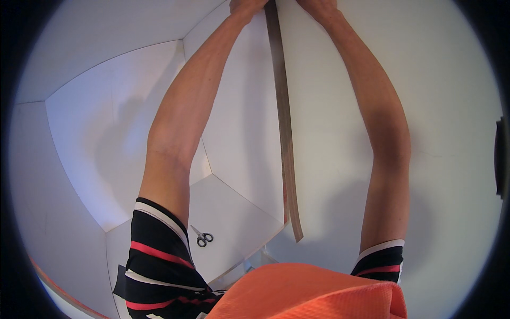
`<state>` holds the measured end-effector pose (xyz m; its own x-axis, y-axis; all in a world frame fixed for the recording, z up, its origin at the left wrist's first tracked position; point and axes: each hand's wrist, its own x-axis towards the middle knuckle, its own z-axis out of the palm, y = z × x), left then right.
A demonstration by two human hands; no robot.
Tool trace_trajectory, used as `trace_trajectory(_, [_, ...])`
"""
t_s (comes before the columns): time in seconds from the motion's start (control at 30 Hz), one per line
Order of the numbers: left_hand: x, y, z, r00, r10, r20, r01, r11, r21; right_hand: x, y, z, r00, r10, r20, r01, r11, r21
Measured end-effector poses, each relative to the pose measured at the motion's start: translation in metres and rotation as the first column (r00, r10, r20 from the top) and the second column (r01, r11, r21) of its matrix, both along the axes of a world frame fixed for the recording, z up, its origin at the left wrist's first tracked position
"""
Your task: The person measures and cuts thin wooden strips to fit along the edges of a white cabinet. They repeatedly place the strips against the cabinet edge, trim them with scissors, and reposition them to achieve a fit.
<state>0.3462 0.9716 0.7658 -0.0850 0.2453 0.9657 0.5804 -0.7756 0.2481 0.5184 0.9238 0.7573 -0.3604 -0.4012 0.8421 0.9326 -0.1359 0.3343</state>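
My left hand [245,9] is at the top edge, beside the upper end of a long, narrow grey-brown strip [286,135]. My right hand [319,9] is just right of that end. The fingers of both hands are mostly cut off by the top of the picture, so their grip is unclear. The strip runs down along the edge of a broad white panel [446,106], its lower end hanging slightly askew. Scissors [202,240] with dark handles lie on a white board at lower left, below the strip's left side.
White panels [74,133] form a boxy recess on the left, with corners and seams. A dark object [499,157] sits at the far right rim. A small dark piece [119,282] shows beside my left sleeve. Orange fabric [297,292] covers the bottom middle.
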Motion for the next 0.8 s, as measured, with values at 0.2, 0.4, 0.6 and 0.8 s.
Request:
trace_trajectory(0.2, [-0.004, 0.006, 0.000, 1.000, -0.016, -0.004, 0.016, 0.999, 0.029, -0.002, 0.000, -0.003, 0.999, 0.040, 0.022, -0.040, 0.999, 0.021])
trace_trajectory(0.4, [-0.003, 0.005, -0.007, 1.000, 0.011, -0.010, -0.011, 1.000, 0.021, -0.002, 0.005, -0.007, 1.000, 0.011, 0.010, -0.011, 1.000, 0.006])
trace_trajectory(0.6, [-0.006, 0.008, -0.011, 1.000, -0.005, 0.002, 0.005, 1.000, -0.021, -0.006, 0.011, -0.012, 1.000, 0.006, -0.012, -0.006, 1.000, -0.030])
trace_trajectory(0.8, [-0.003, 0.005, -0.015, 1.000, -0.004, -0.001, 0.004, 1.000, -0.004, -0.001, 0.011, -0.015, 1.000, 0.013, -0.006, -0.013, 1.000, -0.003])
